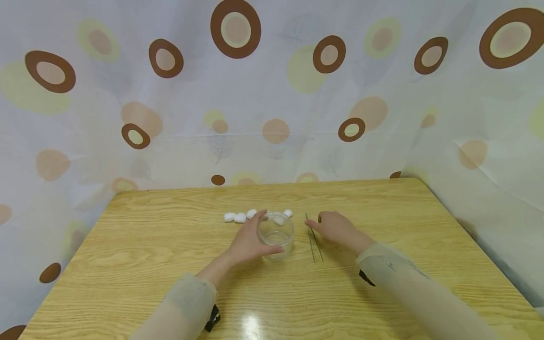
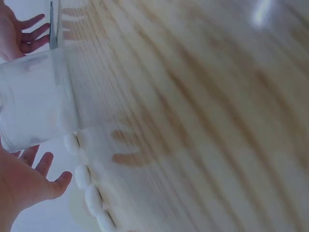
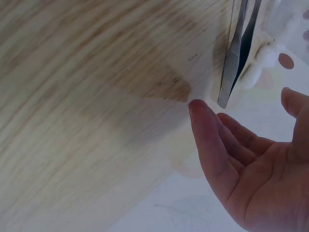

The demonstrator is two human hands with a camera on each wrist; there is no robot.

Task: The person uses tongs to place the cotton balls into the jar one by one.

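Pale cloth (image 1: 191, 108) printed with brown, peach and yellow-green ovals hangs behind a wood-grain table (image 1: 127, 255). On the table, in front of the person, is a clear container (image 1: 276, 233), round and open-topped, the landmark for everything else. The left hand (image 1: 248, 241) wraps it from the left: the head view shows the thumb along its near side and a finger at its far rim, so the container sits in the grip between them. The left wrist view adds its see-through wall and flat base, plus the other fingers, slightly bent, beside it.

White cotton-like balls (image 1: 240, 217) lie in a row behind the container, reaching out to its left; one shows blurrily through its wall.

To the right of the container lie metal tweezers (image 3: 232, 63), their two legs pointing toward the person. In the head view the right hand (image 1: 337, 229) seems to meet their joined far end, with most fingers hidden. The right wrist view reveals more: a ribbed grip on the metal, and the fingers loosely bent, thumb held well apart, pinching nothing, the fingertips just beside that end.

Light-coloured sleeves (image 1: 178, 307) cover both forearms nearer the person than the container.
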